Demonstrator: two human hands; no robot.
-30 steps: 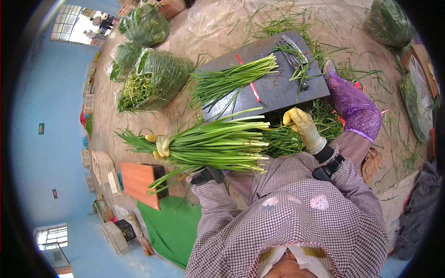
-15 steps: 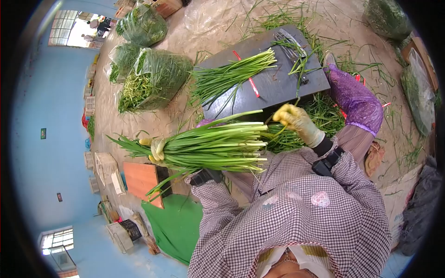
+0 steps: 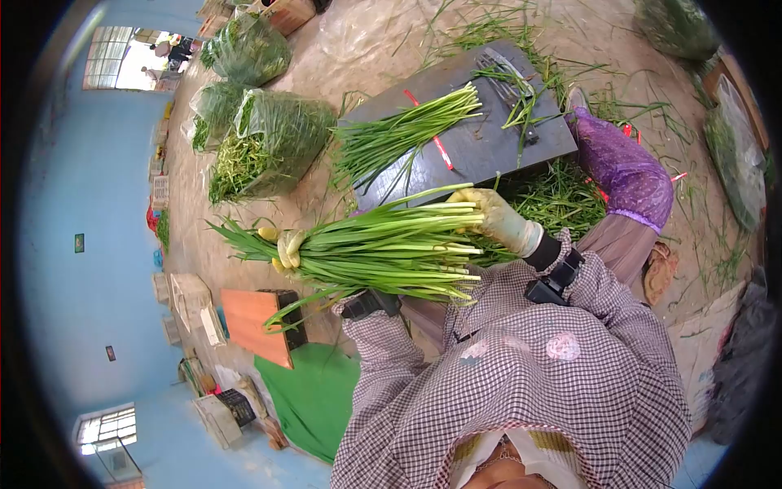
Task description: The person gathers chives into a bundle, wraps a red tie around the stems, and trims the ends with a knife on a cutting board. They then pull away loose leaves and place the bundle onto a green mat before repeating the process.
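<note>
A large bunch of long green stalks (image 3: 383, 248) lies across the front of my body, its pale cut ends to the right. My left hand (image 3: 287, 248), in a yellowish glove, is wrapped round its leafy part; the palm is hidden under the stalks. At the upper pale ends is my gloved right hand (image 3: 493, 218), fingers bent and pressed together on stalk ends. Beyond, a smaller bunch (image 3: 407, 130) rests on a dark board (image 3: 489, 155), with a red strip (image 3: 442, 152) under it. Loose stalks (image 3: 521, 102) lie over metal prongs at the board's far right.
Clear bags of greens (image 3: 277, 143) stand on the floor at the upper left. Loose greens (image 3: 562, 204) are heaped below the board. An orange-topped box (image 3: 257, 326) and a green cloth (image 3: 314, 395) lie lower left. People (image 3: 169, 53) show far off by a doorway.
My right hand has moved left and down onto the pale stalk ends, where it was apart from them. The bunch and my left hand have shifted slightly right.
</note>
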